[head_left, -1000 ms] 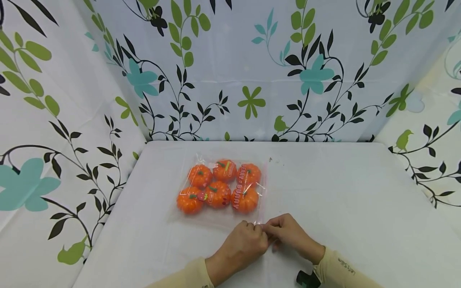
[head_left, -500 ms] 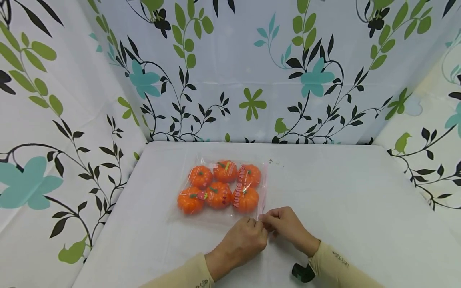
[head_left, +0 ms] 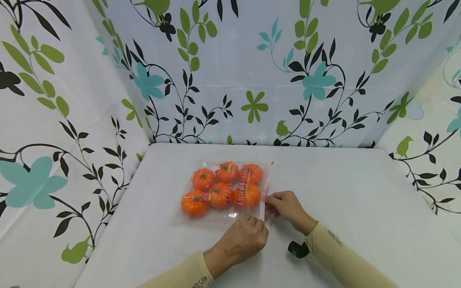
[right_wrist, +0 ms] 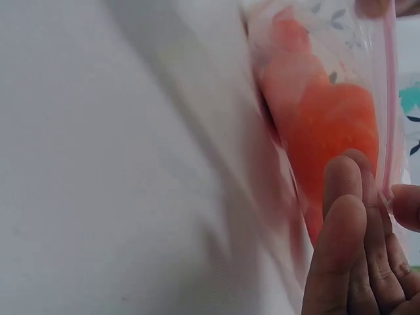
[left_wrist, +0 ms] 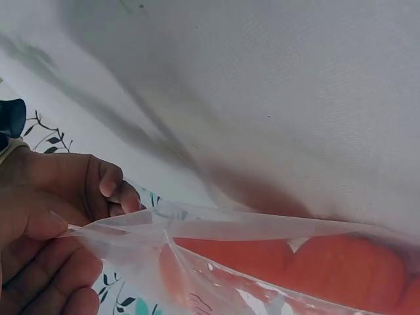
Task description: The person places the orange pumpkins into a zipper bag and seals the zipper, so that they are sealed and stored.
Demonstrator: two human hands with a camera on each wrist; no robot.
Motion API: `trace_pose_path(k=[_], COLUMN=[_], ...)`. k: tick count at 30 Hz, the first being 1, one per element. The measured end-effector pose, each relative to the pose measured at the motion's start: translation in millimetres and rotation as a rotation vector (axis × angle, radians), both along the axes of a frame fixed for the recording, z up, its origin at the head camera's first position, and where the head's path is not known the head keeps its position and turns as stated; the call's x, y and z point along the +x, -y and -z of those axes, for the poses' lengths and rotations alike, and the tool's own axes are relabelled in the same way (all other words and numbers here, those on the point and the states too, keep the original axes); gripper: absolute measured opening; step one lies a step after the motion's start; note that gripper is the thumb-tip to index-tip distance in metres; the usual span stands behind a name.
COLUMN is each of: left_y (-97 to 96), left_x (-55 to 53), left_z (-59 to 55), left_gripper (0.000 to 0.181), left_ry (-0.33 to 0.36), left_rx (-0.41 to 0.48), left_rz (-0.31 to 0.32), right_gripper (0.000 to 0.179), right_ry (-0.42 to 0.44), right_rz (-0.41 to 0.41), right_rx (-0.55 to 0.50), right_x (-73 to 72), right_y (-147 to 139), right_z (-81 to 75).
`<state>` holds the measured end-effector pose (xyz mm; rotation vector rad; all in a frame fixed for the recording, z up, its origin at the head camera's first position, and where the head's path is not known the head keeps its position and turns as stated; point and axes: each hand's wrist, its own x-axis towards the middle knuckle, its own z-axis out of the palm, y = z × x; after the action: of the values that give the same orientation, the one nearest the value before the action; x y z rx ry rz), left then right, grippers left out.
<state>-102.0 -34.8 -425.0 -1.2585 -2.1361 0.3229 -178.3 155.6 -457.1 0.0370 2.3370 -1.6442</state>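
Observation:
A clear zip bag (head_left: 216, 221) with pink lettering lies on the white table, several orange toy pumpkins (head_left: 220, 196) inside it. Its pink zip strip (head_left: 262, 211) runs along the right side. My left hand (head_left: 243, 238), fingers curled, pinches the near right corner; the left wrist view shows the thumb (left_wrist: 33, 220) pressing the film (left_wrist: 125, 239) there. Farther up the strip, my right hand (head_left: 289, 210) holds the zip edge between thumb and fingers. In the right wrist view its fingers (right_wrist: 344, 223) extend behind the bag's edge, with the thumb (right_wrist: 408, 203) on the strip's other side.
A white cloth (head_left: 345, 192) covers the table. Curtains with leaf and flower prints (head_left: 252, 80) stand behind and on both sides. A dark wrist-worn device (head_left: 299, 249) sits beside the right forearm. Small specks (head_left: 272, 163) dot the cloth beyond the bag.
My right hand has moved away from the left hand, farther up the zip strip. The left hand stays at the near corner, and more of the pink strip shows between them.

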Motion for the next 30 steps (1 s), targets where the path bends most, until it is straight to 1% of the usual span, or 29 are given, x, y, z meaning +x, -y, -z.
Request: trace_pose_path(k=[3,6,15,20,22,25,30], left_y=[1.3,2.2,2.8,3.3,3.7,4.3,5.8], left_x=[-0.7,-0.9,0.6,1.4,1.8,2.0,2.1], left_z=[0.0,0.4,1.1,2.7,3.2,4.9,8.2], left_gripper=[0.015,0.015,0.014,0.013,0.013,0.015,0.018], left_ry=[0.027,0.032,0.029,0.058,0.074,0.078,0.089], left_rx=[0.031,0.064,0.137,0.174,0.188,0.216,0.268], left_rz=[0.001,0.016,0.056,0.067,0.073,0.089,0.115], right_gripper=[0.035,0.037,0.044,0.045,0.046,0.048,0.052], right_ry=[0.019,0.037,0.066,0.091,0.102,0.121,0.141], right_rz=[0.041,0.070,0.102,0.122,0.132,0.144,0.131], right_rx=[-0.014,-0.040,-0.063,-0.065,-0.068,-0.069,-0.059], right_x=[-9.5,-18.5,-49.5,-67.1,-72.4,-78.3,-85.5], right_y=[-2.9,-7.6,-21.7,-28.3,-30.7,-33.5,-37.0], right_z=[0.4,0.3,-2.0,-3.2,-3.9,-4.2,-3.1])
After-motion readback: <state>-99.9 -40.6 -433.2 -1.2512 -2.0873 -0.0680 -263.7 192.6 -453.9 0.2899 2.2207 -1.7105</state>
